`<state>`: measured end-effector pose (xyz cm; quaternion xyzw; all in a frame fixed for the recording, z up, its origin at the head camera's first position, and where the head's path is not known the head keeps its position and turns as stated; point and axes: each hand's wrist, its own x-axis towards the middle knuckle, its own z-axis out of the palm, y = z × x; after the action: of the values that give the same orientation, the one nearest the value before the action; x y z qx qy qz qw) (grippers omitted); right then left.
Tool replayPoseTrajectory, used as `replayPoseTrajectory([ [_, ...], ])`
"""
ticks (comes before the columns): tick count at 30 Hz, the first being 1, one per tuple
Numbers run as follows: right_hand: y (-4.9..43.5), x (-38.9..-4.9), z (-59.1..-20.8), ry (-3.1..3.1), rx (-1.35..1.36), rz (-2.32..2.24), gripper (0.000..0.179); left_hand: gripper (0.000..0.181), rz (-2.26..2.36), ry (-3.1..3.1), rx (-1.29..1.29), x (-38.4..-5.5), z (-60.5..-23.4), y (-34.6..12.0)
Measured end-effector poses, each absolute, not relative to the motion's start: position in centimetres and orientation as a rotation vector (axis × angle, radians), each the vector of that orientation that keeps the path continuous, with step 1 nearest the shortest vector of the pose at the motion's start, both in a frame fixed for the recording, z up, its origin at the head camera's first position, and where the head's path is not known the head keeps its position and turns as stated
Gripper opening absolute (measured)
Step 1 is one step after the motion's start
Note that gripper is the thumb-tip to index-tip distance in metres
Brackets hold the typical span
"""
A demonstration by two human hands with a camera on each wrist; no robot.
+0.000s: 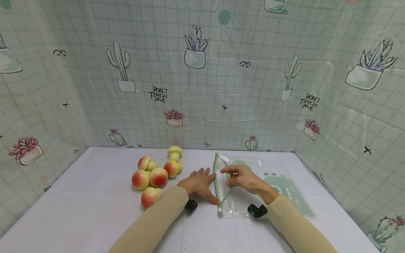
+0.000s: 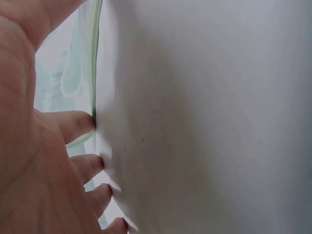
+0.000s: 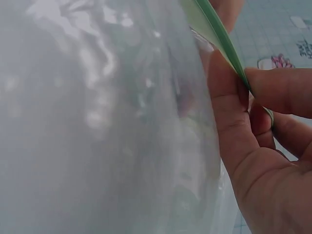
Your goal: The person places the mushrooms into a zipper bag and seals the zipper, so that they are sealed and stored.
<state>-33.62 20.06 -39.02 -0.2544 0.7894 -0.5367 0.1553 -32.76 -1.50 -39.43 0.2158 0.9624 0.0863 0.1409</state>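
A clear zip bag (image 1: 292,196) with pale green print lies flat on the table, its green-edged mouth facing left and spread apart. My right hand (image 1: 245,179) pinches the raised green edge (image 3: 222,36) of that mouth between thumb and fingers, as the right wrist view shows. My left hand (image 1: 200,185) is spread palm down along the lower edge, thumb and a fingertip touching the green strip (image 2: 94,58). A white slider (image 1: 219,209) sits at the strip's near end. Nothing can be seen inside the bag.
Left of my left hand sit several round red-and-yellow mushroom-like pieces (image 1: 140,179), close together. A pale yellow mushroom-shaped piece (image 1: 175,151) is behind them. The white table (image 1: 95,211) is backed by a hanging cloth (image 1: 202,88) with cactus drawings, which also runs along both sides.
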Motion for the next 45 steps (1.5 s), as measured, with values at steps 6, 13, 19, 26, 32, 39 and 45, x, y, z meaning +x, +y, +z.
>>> replayPoseTrajectory([
  [6,19.7,-33.4,-39.1,2.252,-0.689,-1.550,0.051,0.112,0.223,2.774,0.622,-32.3,-39.3,-1.4],
  [13,19.6,-33.4,-39.0,2.312,-0.603,-1.527,0.064,0.110,0.240,2.781,0.641,-32.8,-39.1,-1.5],
  [19,19.6,-33.5,-38.9,2.276,-0.597,-1.561,0.066,0.099,0.291,2.796,0.660,-33.0,-39.2,-1.7],
  [26,20.1,-33.3,-38.1,2.232,-0.612,-1.589,0.068,0.104,0.308,2.790,0.614,-33.1,-39.4,-1.9],
  [32,20.9,-33.1,-37.3,2.244,-0.617,-1.595,0.069,0.106,0.309,2.791,0.608,-33.2,-39.3,-1.9],
  [39,21.2,-33.1,-37.7,2.217,-0.624,-1.578,0.071,0.105,0.298,2.788,0.602,-33.3,-39.3,-1.9],
  [45,21.0,-33.1,-38.2,2.209,-0.595,-1.595,0.072,0.105,0.308,2.774,0.604,-33.3,-39.4,-1.8],
])
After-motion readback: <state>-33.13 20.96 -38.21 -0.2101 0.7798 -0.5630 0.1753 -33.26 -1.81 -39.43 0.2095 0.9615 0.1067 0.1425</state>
